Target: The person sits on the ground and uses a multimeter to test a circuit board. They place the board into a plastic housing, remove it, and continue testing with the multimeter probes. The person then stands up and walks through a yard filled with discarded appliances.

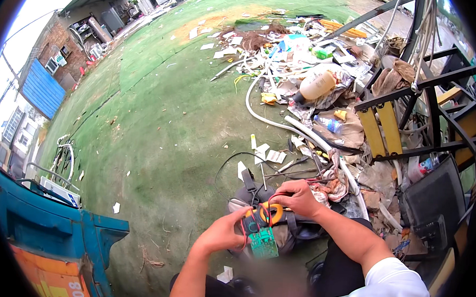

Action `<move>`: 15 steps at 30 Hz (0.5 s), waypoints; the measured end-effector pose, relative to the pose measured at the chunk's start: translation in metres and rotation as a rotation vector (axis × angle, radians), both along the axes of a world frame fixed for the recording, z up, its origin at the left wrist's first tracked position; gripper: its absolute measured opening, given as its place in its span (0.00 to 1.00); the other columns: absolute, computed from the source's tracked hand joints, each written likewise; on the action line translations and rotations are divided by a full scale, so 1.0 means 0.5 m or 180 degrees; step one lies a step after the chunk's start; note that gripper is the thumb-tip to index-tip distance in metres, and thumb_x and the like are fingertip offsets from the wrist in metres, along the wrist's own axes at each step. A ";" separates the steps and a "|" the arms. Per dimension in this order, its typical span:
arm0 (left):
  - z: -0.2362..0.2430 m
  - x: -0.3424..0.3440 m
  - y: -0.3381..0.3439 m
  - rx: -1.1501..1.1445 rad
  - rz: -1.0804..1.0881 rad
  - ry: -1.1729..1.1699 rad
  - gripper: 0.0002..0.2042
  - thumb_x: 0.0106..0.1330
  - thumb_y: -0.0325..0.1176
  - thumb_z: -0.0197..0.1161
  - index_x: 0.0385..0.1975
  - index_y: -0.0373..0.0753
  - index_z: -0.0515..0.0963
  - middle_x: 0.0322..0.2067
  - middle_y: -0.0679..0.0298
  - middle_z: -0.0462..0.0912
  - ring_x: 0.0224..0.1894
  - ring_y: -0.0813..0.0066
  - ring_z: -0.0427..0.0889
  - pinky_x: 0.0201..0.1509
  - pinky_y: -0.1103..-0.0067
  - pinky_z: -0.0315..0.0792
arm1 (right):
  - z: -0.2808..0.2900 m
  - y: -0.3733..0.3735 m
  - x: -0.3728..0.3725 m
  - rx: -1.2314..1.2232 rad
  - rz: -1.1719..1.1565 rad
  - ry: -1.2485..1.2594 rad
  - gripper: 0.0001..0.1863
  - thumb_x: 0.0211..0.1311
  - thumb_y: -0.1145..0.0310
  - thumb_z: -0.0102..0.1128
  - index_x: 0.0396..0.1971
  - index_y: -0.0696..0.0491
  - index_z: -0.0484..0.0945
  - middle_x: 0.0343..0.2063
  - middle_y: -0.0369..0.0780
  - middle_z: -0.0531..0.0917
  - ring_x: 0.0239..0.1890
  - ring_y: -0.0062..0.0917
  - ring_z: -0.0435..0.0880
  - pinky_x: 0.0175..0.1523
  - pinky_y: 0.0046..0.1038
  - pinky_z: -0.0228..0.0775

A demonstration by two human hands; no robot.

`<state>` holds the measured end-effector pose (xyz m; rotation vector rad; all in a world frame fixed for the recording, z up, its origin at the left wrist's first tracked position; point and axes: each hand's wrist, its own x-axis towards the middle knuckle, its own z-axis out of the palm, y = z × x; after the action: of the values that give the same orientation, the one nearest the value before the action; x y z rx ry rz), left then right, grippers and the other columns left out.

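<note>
here, the left hand (221, 233) clasps a yellow-and-black plastic clamp meter (253, 224). the right hand (296, 199) pinches thin red wire (271, 197).

Between the fingers (291, 188), the meter (255, 221) is yellow and dark grey, its wire (271, 197) red. Just below them, the board (265, 243) is green. Beyond them, the pipe (306, 131) is white, the ground (163, 128) green with tan patches.

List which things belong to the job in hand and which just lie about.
In the job:
clamp meter, in left grip
red test lead, at right grip
green circuit board

Lying about:
beige bottle
clear bottle
thick white pipe
</note>
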<state>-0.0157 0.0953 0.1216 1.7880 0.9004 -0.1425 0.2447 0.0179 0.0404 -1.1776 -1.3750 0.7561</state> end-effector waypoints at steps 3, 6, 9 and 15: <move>-0.003 -0.013 0.011 -0.0968 -0.0214 -0.0792 0.47 0.50 0.30 0.79 0.73 0.39 0.61 0.63 0.61 0.75 0.68 0.72 0.68 0.72 0.74 0.59 | -0.013 0.002 -0.010 -0.0854 0.0279 0.1212 0.07 0.66 0.68 0.69 0.35 0.56 0.86 0.23 0.30 0.83 0.26 0.08 0.75 0.28 0.18 0.67; -0.021 0.021 -0.003 -0.1486 0.0414 -0.1850 0.48 0.52 0.31 0.80 0.74 0.37 0.58 0.59 0.61 0.75 0.58 0.73 0.76 0.62 0.77 0.71 | -0.071 0.000 -0.046 -0.1272 0.0247 0.2414 0.15 0.76 0.59 0.58 0.34 0.54 0.83 0.19 0.29 0.76 0.20 0.08 0.68 0.24 0.17 0.58; -0.031 0.028 -0.014 -0.1619 0.1195 -0.1606 0.47 0.55 0.31 0.77 0.74 0.37 0.55 0.55 0.62 0.76 0.44 0.77 0.82 0.41 0.84 0.78 | -0.040 -0.015 -0.077 -0.1437 0.0952 0.2940 0.18 0.76 0.50 0.55 0.39 0.50 0.76 0.17 0.28 0.68 0.16 0.11 0.61 0.22 0.18 0.52; -0.131 0.081 -0.060 -0.0142 0.0950 -0.1448 0.42 0.66 0.29 0.65 0.76 0.40 0.46 0.61 0.55 0.71 0.55 0.65 0.79 0.45 0.70 0.84 | -0.031 -0.040 -0.071 -0.2057 0.0921 0.2970 0.19 0.72 0.53 0.60 0.50 0.53 0.75 0.25 0.32 0.76 0.23 0.16 0.71 0.28 0.20 0.64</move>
<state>0.0246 0.0652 0.0559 1.5343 0.8093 0.4173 0.2090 -0.0023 0.0251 -0.8729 -0.5048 1.7712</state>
